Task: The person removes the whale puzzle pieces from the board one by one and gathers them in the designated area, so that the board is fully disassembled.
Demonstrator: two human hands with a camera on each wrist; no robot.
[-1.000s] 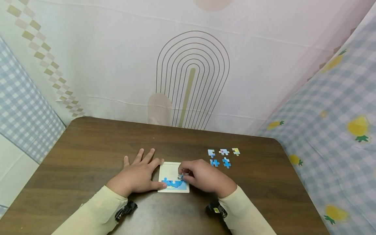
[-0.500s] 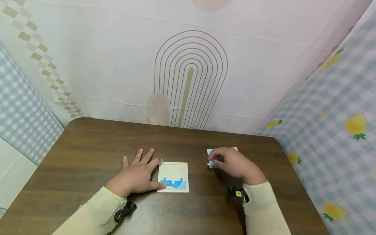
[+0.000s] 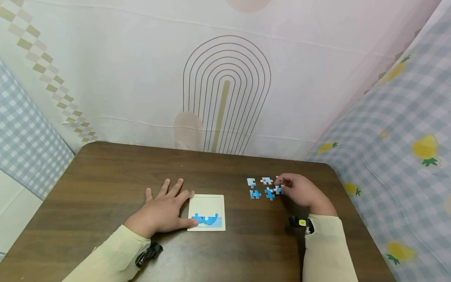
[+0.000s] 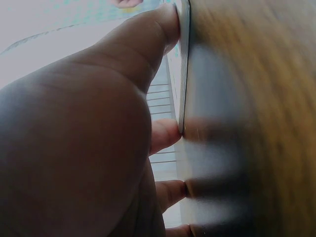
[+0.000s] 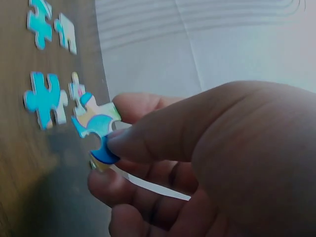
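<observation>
A pale square puzzle tray [image 3: 206, 204] lies on the table, its lower part filled with joined blue pieces [image 3: 210, 222]. My left hand [image 3: 163, 211] is spread flat at its left, thumb on the lower-left corner and index fingertip at the upper-left edge. In the left wrist view the thumb presses over the tray's thin edge [image 4: 184, 69]. My right hand [image 3: 302, 192] pinches a blue, white and green puzzle piece [image 5: 101, 123] between thumb and fingers, tilted beside the loose pieces. Several loose pieces lie there, among them a blue one [image 3: 255, 194]; another behind my fingers is mostly hidden.
The brown table [image 3: 141, 164] ends at a white cloth backdrop [image 3: 141, 78]. Checked cloth hangs on the left [image 3: 31, 129] and the right [image 3: 380, 164]. The loose pieces sit near the table's back right.
My right hand has moved from the tray to the right with a piece in its grip, over and then past the loose pieces. My left hand has stayed in place.
</observation>
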